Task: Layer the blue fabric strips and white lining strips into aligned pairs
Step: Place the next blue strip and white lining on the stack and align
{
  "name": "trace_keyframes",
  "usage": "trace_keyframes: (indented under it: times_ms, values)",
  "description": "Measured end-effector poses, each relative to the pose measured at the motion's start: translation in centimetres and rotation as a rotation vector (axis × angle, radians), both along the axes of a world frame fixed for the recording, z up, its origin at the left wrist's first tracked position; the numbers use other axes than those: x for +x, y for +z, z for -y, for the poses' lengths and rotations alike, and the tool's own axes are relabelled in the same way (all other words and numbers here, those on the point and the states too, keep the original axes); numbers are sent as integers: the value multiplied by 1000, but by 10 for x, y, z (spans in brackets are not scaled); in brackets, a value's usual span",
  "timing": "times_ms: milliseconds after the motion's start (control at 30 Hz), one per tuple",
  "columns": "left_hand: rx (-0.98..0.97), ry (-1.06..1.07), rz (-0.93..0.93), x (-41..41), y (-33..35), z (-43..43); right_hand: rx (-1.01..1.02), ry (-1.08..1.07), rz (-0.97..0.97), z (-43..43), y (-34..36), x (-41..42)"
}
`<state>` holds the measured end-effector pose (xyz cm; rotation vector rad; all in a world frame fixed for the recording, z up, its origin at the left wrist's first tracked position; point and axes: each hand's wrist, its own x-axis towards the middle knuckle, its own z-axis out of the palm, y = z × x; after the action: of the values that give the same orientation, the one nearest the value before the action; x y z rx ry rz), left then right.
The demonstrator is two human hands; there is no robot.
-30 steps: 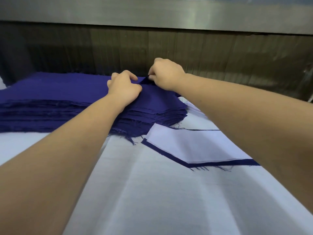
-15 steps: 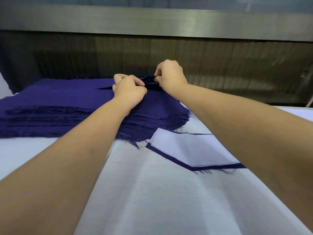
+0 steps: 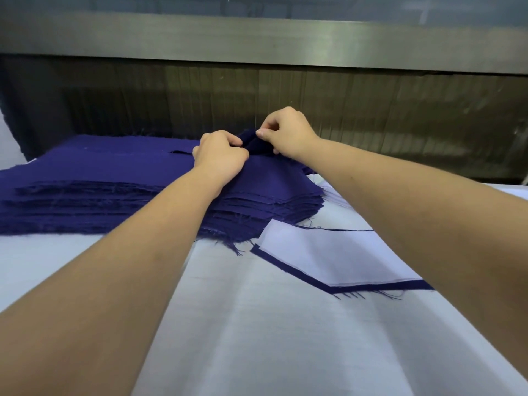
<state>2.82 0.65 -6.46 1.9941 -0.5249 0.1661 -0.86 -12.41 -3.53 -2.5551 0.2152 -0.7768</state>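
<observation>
The blue fabric strips (image 3: pixel 114 178) lie in a thick pile at the far left side of the table. The edges are fuzzy with loose threads. The top blue strip (image 3: pixel 274 178) has its far corner pulled up into a little fold. Both hands are at that corner. The right hand (image 3: pixel 288 132) pinches the fold between thumb and fingers. The left hand (image 3: pixel 220 158) is curled up tight, and its fingers nip the same bit of cloth right next to the right hand. It looks like the hands are trying to peel one strip off the pile.

Just in front of the pile, near its right end, lies a finished pair (image 3: pixel 328 258). It is a white lining strip on top of a blue one. A thin blue edge shows along two sides, so the two are close to lined up but not quite.

So I think one pair is made, and lots are left, because the blue pile is tall. Some more white edges (image 3: pixel 338 200) peek out beside the pile, but I cannot tell what they are.

The table (image 3: pixel 257 338) has a white cloth on it. Behind it is a dark wall with a gray metal bar (image 3: pixel 257 38) on top.
</observation>
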Motion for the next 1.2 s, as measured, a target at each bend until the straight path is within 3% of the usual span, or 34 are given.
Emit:
trace_keyframes:
  times_ms: [367, 800, 1067, 1200]
  values:
    - [33, 17, 9, 1, -2, -1, -69, -93, 191, -7, 0, 2]
    - [58, 1, 66, 5, 2, -4, 167, -47, 287, 24, -14, -37]
    - [116, 45, 88, 9, 3, -7, 593, 124, 259, 13, -19, -36]
    - [106, 31, 83, 8, 5, -8, 534, 166, 187, -2, -26, -24]
